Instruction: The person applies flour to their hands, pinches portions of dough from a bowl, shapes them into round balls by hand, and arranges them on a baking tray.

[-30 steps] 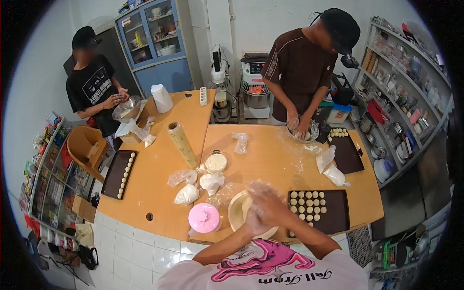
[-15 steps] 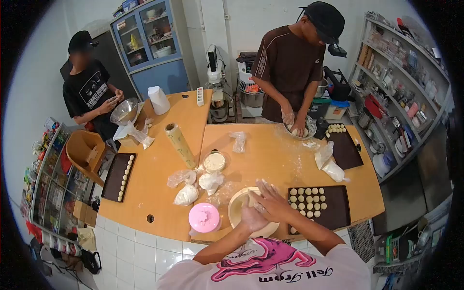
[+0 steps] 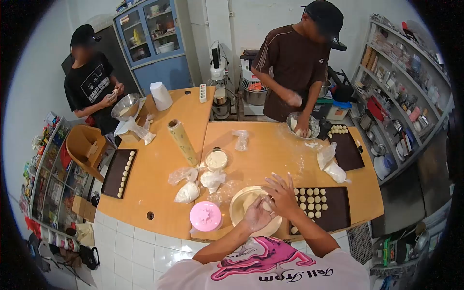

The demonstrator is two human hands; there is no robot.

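Note:
My left hand (image 3: 258, 215) is palm up above a cream-coloured bowl (image 3: 234, 213), its fingers curved around a small pale dough ball (image 3: 266, 206). Over it, my right hand (image 3: 283, 197) has its flour-dusted fingers spread, its palm side close to the ball. Pale dough (image 3: 250, 197) shows inside the bowl, partly covered by my hands. Just right of the bowl lies a dark baking tray (image 3: 337, 205) with rows of round dough balls (image 3: 310, 198); my right forearm hides part of its near left side.
Left of the bowl stand a pink-lidded container (image 3: 206, 216), flour bags (image 3: 187, 193), a tub of white powder (image 3: 216, 159) and a roll of film (image 3: 182, 142). Across the table, one person (image 3: 295, 72) works at a metal bowl (image 3: 313, 126); another (image 3: 92, 82) stands far left.
My hands have parted from being pressed together, showing the dough ball between them. My right hand has tilted with fingers spreading. The person opposite has lifted one hand off their bowl.

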